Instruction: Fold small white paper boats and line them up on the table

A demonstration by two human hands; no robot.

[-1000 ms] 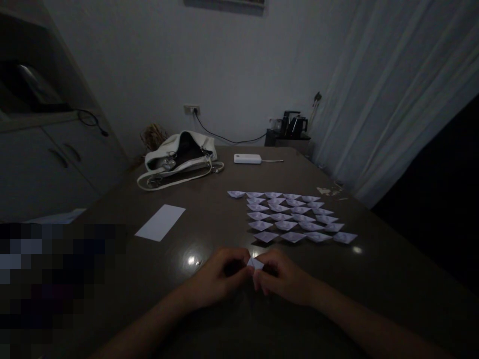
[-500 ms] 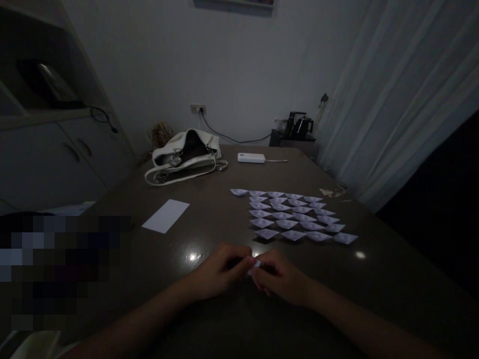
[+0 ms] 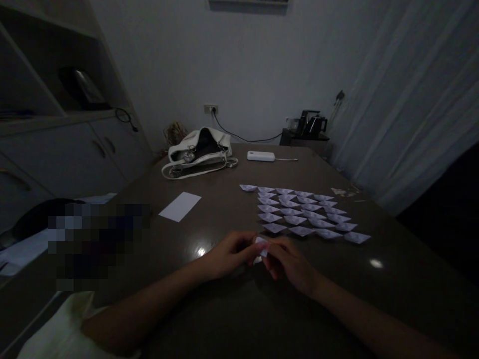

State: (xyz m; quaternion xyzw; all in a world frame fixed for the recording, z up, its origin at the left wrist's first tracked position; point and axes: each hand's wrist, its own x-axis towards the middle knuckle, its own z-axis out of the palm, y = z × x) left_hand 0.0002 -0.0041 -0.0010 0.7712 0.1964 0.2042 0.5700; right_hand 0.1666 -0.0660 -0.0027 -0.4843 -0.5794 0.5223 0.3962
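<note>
Between my two hands is a small folded piece of white paper (image 3: 262, 246), held low over the near part of the table. My left hand (image 3: 235, 253) pinches its left side with thumb and fingers. On the other side, my right hand (image 3: 291, 260) grips it, fingers curled beneath. The fingers hide much of the folds. Just beyond my hands, several small white paper boats (image 3: 294, 219) stand in rows. A flat white sheet of paper (image 3: 180, 206) lies to the left, apart from my hands.
A white handbag (image 3: 200, 152) lies at the far left of the dark table (image 3: 220, 197). A white power bank (image 3: 261, 156) with a short cable lies near the back. Paper scraps (image 3: 345, 192) are at the right edge. A black kettle (image 3: 316, 125) stands beyond the table.
The camera view has turned a little left, so everything sits further right. The folded paper shows more between my fingers, and both hands have shifted their grip slightly.
</note>
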